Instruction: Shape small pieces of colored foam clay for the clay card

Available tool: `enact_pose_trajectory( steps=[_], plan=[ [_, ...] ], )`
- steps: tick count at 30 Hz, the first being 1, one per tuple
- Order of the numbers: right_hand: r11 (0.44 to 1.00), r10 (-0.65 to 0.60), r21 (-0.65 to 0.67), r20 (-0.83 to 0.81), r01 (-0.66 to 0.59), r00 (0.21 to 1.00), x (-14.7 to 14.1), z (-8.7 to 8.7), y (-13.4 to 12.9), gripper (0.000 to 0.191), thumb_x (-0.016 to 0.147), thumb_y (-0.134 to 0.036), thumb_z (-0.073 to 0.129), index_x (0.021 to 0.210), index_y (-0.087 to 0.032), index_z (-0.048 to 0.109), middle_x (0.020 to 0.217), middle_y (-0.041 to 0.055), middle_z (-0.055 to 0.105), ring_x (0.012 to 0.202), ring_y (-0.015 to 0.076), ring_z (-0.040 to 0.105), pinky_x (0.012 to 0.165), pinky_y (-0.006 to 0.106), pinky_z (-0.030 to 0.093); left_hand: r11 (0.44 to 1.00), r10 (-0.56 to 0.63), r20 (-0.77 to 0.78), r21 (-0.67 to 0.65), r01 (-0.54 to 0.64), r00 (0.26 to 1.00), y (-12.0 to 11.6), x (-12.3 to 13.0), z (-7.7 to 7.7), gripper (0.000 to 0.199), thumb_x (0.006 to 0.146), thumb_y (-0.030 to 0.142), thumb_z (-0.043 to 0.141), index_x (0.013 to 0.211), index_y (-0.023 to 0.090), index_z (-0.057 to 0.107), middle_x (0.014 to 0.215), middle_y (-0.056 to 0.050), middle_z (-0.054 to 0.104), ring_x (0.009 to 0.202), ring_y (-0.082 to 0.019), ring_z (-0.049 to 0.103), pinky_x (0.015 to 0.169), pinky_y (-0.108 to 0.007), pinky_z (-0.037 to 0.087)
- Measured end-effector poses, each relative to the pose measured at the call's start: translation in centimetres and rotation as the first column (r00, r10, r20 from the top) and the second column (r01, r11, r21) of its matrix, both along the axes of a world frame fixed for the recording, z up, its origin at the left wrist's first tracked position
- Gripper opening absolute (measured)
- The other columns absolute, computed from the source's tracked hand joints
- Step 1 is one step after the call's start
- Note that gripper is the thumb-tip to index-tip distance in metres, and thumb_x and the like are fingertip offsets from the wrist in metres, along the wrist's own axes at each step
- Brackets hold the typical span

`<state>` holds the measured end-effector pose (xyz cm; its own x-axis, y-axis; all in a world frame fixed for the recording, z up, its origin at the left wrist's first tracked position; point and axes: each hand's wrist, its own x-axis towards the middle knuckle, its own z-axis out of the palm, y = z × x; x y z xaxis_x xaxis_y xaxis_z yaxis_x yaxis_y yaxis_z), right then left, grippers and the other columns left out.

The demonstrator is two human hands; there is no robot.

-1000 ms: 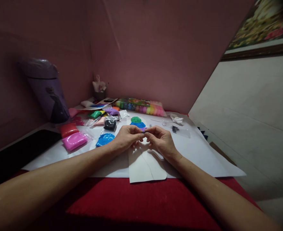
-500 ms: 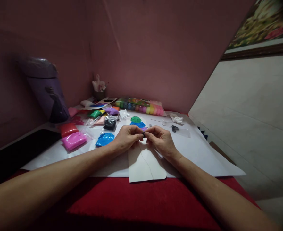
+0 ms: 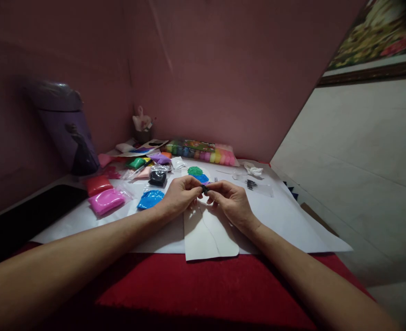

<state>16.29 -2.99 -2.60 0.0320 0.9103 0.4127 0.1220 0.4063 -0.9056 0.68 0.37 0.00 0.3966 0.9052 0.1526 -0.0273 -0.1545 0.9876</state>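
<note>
A small lump of black clay (image 3: 205, 189) is pinched between the fingertips of my left hand (image 3: 182, 195) and my right hand (image 3: 231, 202). Both hands are closed on it, just above a white card (image 3: 208, 236) with a thin curved line drawn down its near part. On the far part of the card show a green clay patch (image 3: 195, 171) and a blue clay patch (image 3: 200, 178). A bit of purple beside them is mostly hidden by my fingers. To the left of my left hand lie a packet of black clay (image 3: 158, 177) and a packet of blue clay (image 3: 151, 200).
Pink (image 3: 106, 201) and red clay packets (image 3: 98, 185) lie at left, near a dark flat object (image 3: 33, 216) and a purple bin (image 3: 70, 133). A long bag of colourful clay (image 3: 201, 151) rests by the wall. Black bits (image 3: 251, 184) lie on clear plastic at right.
My fingertips have shifted slightly, and more of the black clay shows between them, a little further left. The other things stay where they were.
</note>
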Motion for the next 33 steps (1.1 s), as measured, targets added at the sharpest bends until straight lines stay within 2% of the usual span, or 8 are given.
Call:
enact_pose_trajectory(
  steps=[5,10,15,19,23,27,33],
  plan=[
    [0.999,-0.031,0.012,0.027,0.031,0.999,0.02,0.11,0.02,0.012,0.077,-0.027,0.068,0.084,-0.017,0.07,0.069,0.0011,0.068,0.056,0.012,0.058,0.051,0.025,0.049,0.999,-0.045,0.022,0.007,0.045,0.999,-0.05,-0.16,0.12,0.004,0.073,0.009,0.065,0.074,0.011,0.062,0.052,0.004,0.058,0.036,-0.004,0.048,0.035,-0.015,0.037],
    [0.997,-0.078,0.005,0.01,0.078,0.997,0.05,0.24,0.1,0.008,0.075,-0.024,0.07,0.078,-0.017,0.067,0.063,-0.0014,0.063,0.053,0.0108,0.056,0.05,0.024,0.048,0.997,-0.076,-0.016,0.023,0.077,0.997,-0.03,-0.15,-0.16,0.01,0.072,0.009,0.066,0.08,0.011,0.062,0.054,0.004,0.058,0.037,-0.006,0.049,0.036,-0.017,0.038],
    [0.998,0.005,-0.062,-0.054,-0.009,0.999,-0.01,0.29,-0.03,0.019,0.073,-0.031,0.074,0.079,-0.017,0.063,0.063,-0.0015,0.065,0.05,0.0109,0.059,0.048,0.024,0.05,0.995,-0.071,-0.038,0.065,0.073,0.997,0.16,-0.04,-0.66,0.013,0.071,0.016,0.07,0.079,0.013,0.06,0.052,0.005,0.056,0.038,-0.007,0.048,0.036,-0.019,0.038],
    [0.994,0.039,-0.099,-0.032,-0.042,0.999,0.0,0.35,-0.11,0.026,0.08,-0.042,0.068,0.08,-0.017,0.062,0.056,-0.0013,0.063,0.043,0.0115,0.058,0.043,0.024,0.048,0.995,-0.049,-0.073,0.087,0.056,0.996,0.19,0.0,-0.73,0.012,0.071,0.017,0.069,0.077,0.013,0.06,0.051,0.005,0.055,0.037,-0.007,0.047,0.036,-0.019,0.036],
    [0.998,0.03,-0.058,-0.001,-0.03,1.0,0.02,0.48,-0.15,0.027,0.081,-0.042,0.067,0.08,-0.016,0.063,0.058,-0.0003,0.064,0.043,0.0111,0.058,0.043,0.024,0.048,0.994,-0.055,-0.077,0.088,0.062,0.996,0.24,-0.01,-0.75,0.011,0.073,0.019,0.068,0.078,0.013,0.06,0.052,0.005,0.055,0.037,-0.007,0.046,0.037,-0.019,0.036],
    [0.997,0.036,-0.075,0.0,-0.035,0.999,0.07,0.39,-0.19,0.027,0.082,-0.043,0.066,0.081,-0.016,0.063,0.06,-0.0005,0.065,0.044,0.0111,0.059,0.044,0.024,0.049,0.992,-0.073,-0.082,0.092,0.081,0.994,0.31,-0.03,-0.87,0.017,0.073,0.024,0.069,0.079,0.014,0.058,0.054,0.004,0.057,0.039,-0.007,0.046,0.038,-0.019,0.035],
    [0.998,0.063,-0.034,0.032,-0.062,0.998,0.24,0.04,-0.06,0.024,0.085,-0.04,0.064,0.085,-0.016,0.064,0.062,0.0,0.065,0.048,0.0105,0.058,0.047,0.023,0.05,0.983,-0.001,-0.188,0.18,0.035,0.982,0.14,-0.1,-0.74,0.013,0.074,0.022,0.067,0.08,0.013,0.06,0.054,0.004,0.055,0.04,-0.007,0.048,0.04,-0.019,0.036]
  ],
)
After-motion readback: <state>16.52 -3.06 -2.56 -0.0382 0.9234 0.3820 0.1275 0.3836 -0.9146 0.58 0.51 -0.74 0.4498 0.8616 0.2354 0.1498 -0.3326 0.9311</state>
